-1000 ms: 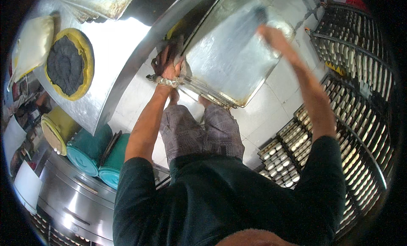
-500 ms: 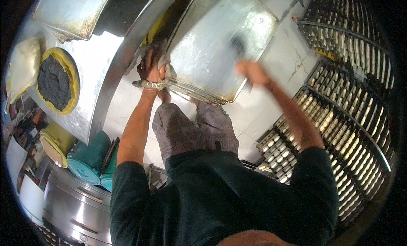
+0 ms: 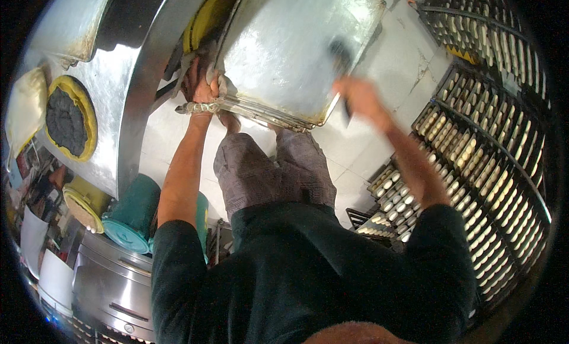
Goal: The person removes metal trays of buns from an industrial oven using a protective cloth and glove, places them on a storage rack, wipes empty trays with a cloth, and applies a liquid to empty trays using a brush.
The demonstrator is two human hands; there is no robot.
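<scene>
A stack of flat metal baking trays [image 3: 284,53] hangs in front of my legs, its top face pale and shiny, with several rims showing along the near edge. My left hand [image 3: 204,89] is closed round the stack's left near corner, with greyish cloth beside the fingers. A pale knotted band [image 3: 198,107] crosses at that wrist. At the trays' right side my right hand [image 3: 361,100] is closed on a dark brush-like tool [image 3: 340,52]. Motion smears this hand and the tool, whose dark head lies over the top tray's right part.
A steel table [image 3: 121,65] on the left bears a yellow-rimmed round bowl [image 3: 90,122] with dark contents. Below stand a green bucket [image 3: 139,208] and a yellow tub [image 3: 89,196]. Racks [image 3: 474,154] of pale dough pieces fill the right side. Tiled floor [image 3: 409,65] lies between.
My right hand stays by the trays' right edge, still moving with the tool. The table slides left in view as the view shifts, and the trays sit slightly higher and further left.
</scene>
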